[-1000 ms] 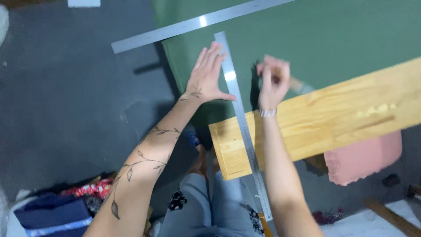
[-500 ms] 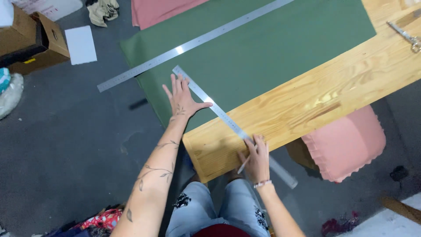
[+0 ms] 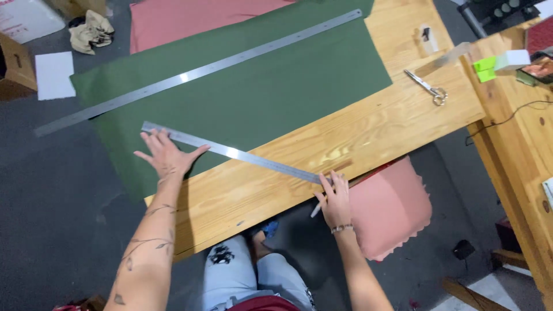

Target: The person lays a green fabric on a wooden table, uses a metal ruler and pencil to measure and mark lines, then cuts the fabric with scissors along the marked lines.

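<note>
**Short steel ruler, pinned at both ends across the table's near edge**

- Short ruler (image 3: pixel 239 152): lies flat, long axis slanting from upper left on the green fabric (image 3: pixel 253 86) down to lower right, reaching the near edge of the wooden table (image 3: pixel 368 124).
- Left hand (image 3: pixel 167 154): open, fingers spread, palm flat on the ruler's left end over the fabric; grasps nothing.
- Right hand (image 3: pixel 334 198): at the ruler's right end by the table's near edge, fingertips touching it, loosely closed round a thin white pencil-like marker (image 3: pixel 317 209).
- Long ruler (image 3: pixel 199 72): lies along the fabric's far edge, well apart.
- Scissors (image 3: pixel 427 87): near the table's right end.
- Containers: cardboard box (image 3: pixel 14 68) on the floor, contents not visible.
</note>
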